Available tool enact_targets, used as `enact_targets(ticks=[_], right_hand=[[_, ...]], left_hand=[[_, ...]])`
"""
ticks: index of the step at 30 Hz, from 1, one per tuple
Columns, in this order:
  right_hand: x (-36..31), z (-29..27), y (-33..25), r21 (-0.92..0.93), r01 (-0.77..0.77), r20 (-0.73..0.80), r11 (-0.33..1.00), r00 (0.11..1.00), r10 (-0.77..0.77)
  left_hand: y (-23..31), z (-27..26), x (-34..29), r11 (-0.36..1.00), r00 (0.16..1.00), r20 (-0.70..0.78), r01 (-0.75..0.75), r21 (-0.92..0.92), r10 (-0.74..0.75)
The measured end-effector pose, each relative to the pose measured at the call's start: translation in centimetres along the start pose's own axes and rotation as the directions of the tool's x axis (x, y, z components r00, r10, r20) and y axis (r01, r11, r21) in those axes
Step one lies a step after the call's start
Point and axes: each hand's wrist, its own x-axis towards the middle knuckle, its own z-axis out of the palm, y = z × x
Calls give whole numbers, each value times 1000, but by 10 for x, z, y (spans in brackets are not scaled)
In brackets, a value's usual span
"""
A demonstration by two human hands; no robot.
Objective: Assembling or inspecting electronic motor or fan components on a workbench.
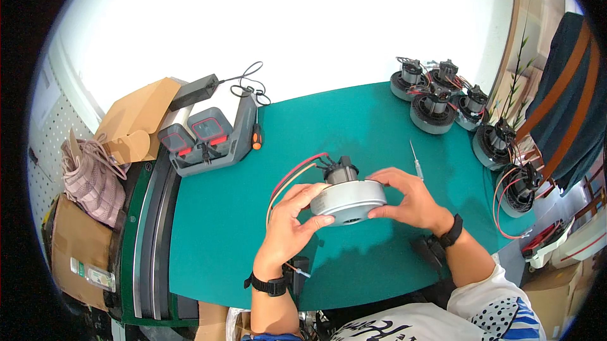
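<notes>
Between my two hands I hold a vacuum motor, a round silver-grey housing with a black motor top and red and yellowish wires. My left hand grips its left side, thumb on the lower rim and fingers behind. On the other side, my right hand closes round the rim with the thumb low and the fingers on top. The motor is raised over the green mat and tilted, so part of its underside shows. Its wires loop down behind my left hand, and a connector end hangs near that wrist.
Several similar motors stand along the far right edge, wires trailing. A thin screwdriver lies right of my hands. At left are a grey tool case, an orange-handled screwdriver, a black power adapter and an open cardboard box.
</notes>
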Motion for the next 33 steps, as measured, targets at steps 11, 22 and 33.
enact_targets(ticks=[11,22,33], right_hand=[[0,10,-14,-293,164,-195,942,954,-227],[1,3,-24,-392,286,-60,874,940,-335],[4,1,-18,-410,314,-58,857,928,-367]], left_hand=[[-13,14,6,998,997,-53,61,10,-61],[-22,0,3,892,972,-58,182,-414,-226],[-17,10,6,968,945,-324,-38,-247,-46]])
